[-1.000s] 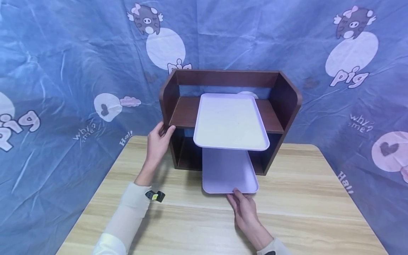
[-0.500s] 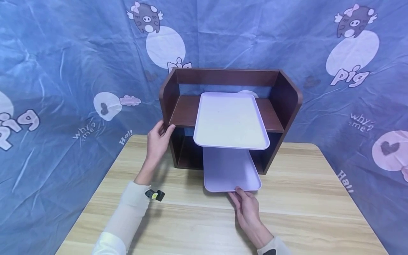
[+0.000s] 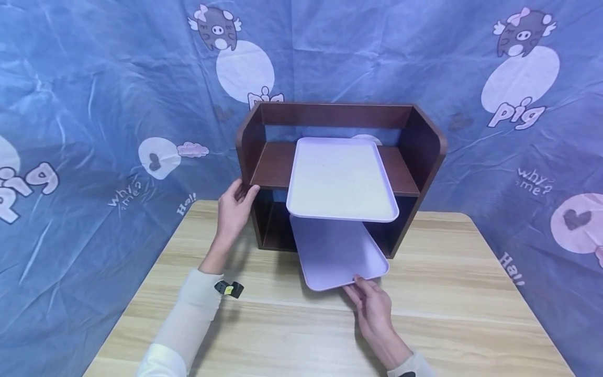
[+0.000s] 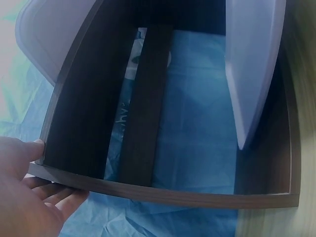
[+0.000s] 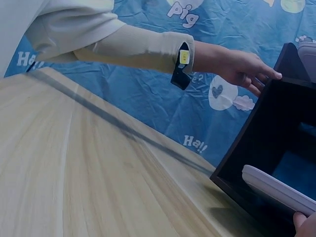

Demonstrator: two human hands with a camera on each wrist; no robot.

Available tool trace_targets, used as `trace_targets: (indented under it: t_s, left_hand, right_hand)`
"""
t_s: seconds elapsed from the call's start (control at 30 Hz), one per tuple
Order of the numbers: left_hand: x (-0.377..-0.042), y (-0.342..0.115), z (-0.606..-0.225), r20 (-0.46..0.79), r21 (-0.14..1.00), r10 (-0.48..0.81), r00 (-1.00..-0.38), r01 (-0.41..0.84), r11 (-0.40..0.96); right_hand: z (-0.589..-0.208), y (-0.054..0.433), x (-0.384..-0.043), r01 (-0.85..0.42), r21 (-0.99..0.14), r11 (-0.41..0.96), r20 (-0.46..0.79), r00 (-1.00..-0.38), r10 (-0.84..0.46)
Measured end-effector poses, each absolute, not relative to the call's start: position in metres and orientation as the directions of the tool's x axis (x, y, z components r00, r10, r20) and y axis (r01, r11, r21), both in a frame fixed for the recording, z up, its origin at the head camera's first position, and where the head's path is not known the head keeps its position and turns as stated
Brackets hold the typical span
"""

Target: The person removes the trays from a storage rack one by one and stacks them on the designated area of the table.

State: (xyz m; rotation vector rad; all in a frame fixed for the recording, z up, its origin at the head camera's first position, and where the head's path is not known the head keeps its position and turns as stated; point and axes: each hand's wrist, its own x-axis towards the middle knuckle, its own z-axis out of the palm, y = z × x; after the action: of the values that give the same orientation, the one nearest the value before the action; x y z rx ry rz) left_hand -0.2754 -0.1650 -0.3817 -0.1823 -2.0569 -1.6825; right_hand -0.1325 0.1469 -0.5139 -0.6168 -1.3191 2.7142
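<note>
A dark brown two-tier shelf (image 3: 330, 115) stands on the table. My left hand (image 3: 234, 209) grips its left side panel at middle-board height, thumb at the front edge, fingers round the outside, as the left wrist view of this hand (image 4: 24, 192) confirms. With the thumb on top and fingers underneath, my right hand (image 3: 374, 309) pinches the front rim of a lilac tray (image 3: 336, 251). That tray sits askew in the lower opening, its front sticking out; its back is hidden. Another pale lilac tray (image 3: 341, 178) lies on the middle board, overhanging the front.
Wood-grain table (image 3: 264, 335) surface extends in front of the shelf and to both sides. Blue printed cloth (image 3: 118, 94) hangs close behind and at both sides. A black strap (image 3: 229, 289) with a yellow tag is on the left sleeve.
The lower tray has turned, its front rim now slanting and shifted right, with the left front corner nearer. My right hand has moved right with it. The left hand, shelf and upper tray stay put.
</note>
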Motion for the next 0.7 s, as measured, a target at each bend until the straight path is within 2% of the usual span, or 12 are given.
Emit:
trace_targets:
  t_s: [0.37,0.7]
  left_hand:
    - [-0.276,-0.164,-0.379,0.442,0.887,-0.193,-0.876,0.394,0.243]
    - [-0.276,-0.164,-0.380,0.426,0.895,-0.201,-0.882,0.380,0.232]
  right_hand:
    - [-0.508,0.168,-0.137,0.076,-0.799,-0.597,-0.295,-0.914,0.279]
    - [-0.503,0.188,-0.139,0.080,-0.804,-0.589,-0.320,-0.893,0.317]
